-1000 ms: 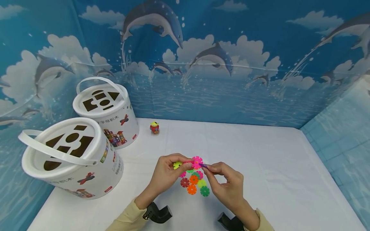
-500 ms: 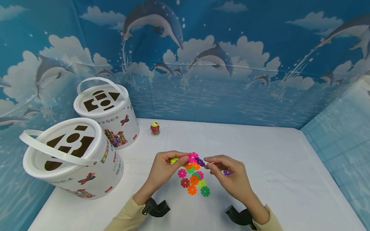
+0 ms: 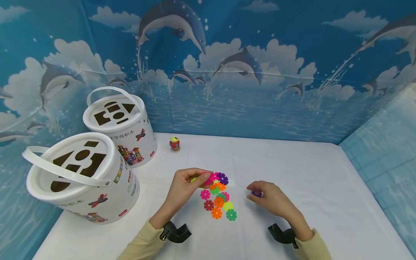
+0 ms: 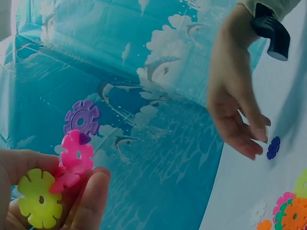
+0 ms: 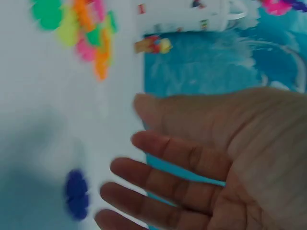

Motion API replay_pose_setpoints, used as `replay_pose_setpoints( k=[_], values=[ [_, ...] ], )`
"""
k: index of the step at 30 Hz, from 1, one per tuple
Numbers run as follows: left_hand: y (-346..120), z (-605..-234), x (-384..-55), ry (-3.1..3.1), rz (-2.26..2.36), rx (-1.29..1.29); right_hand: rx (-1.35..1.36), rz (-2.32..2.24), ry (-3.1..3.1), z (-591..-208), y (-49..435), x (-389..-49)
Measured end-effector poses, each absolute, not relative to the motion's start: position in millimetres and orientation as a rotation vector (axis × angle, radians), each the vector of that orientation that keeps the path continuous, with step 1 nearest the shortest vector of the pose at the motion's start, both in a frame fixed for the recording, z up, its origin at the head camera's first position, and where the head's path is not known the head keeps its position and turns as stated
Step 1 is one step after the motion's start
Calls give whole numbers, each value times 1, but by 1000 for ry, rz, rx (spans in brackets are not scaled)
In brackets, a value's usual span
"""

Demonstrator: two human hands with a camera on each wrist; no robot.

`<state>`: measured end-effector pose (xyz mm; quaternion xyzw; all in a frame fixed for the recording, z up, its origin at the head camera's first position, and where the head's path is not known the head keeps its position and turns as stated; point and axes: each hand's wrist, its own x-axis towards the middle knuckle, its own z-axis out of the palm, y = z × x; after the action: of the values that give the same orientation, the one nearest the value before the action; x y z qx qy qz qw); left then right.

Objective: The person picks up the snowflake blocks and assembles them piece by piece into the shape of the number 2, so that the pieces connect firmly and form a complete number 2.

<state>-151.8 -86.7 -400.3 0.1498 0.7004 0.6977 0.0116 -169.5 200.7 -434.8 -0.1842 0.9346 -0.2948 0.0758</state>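
My left hand (image 3: pixel 186 189) pinches a chain of joined snowflake discs between thumb and fingers. In the left wrist view the chain runs from a yellow disc (image 4: pixel 40 198) through pink discs (image 4: pixel 76 152) up to a purple disc (image 4: pixel 82 118). Off to the right, my right hand (image 3: pixel 271 198) hovers over the table with loosely bent fingers and holds nothing. Just past its fingertips a loose purple disc (image 5: pixel 76 194) lies on the white cloth, apart from them in the right wrist view.
Below the left hand lies a group of loose discs, among them an orange disc (image 3: pixel 216 213) and a green disc (image 3: pixel 231 215). Two white lidded buckets (image 3: pixel 126 196) stand at the left. A small toy figure (image 3: pixel 174 143) stands near the back edge.
My right hand has left the chain and moved right to the loose purple disc. A purple disc now stays on the chain's end. The left hand has shifted slightly left and up.
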Motion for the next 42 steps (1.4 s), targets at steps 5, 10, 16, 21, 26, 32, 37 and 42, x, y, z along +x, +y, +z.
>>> replay_pose_setpoints(
  k=[5,10,16,21,26,32,37,42],
  values=[
    [-87,-400,-152,2160,2186,444,-499,-690,2869,-452,212,-172],
    [-86,-401,-152,2145,2194,446,-489,-716,2853,-461,217,-175],
    [-85,-401,-153,2107,2224,482,-401,-792,2839,-467,218,-181],
    [-85,-401,-152,2069,2233,512,-348,-819,2822,-468,218,-182],
    [-86,-399,-151,2069,2220,563,-333,-814,2824,-467,218,-182],
    [-85,-396,-148,2124,2161,601,-312,-821,2827,-467,218,-182],
    [-84,-396,-147,2200,2123,620,-328,-834,2825,-468,217,-183],
    [-83,-388,-143,2260,2118,677,-346,-832,2847,-469,216,-183]
  ],
)
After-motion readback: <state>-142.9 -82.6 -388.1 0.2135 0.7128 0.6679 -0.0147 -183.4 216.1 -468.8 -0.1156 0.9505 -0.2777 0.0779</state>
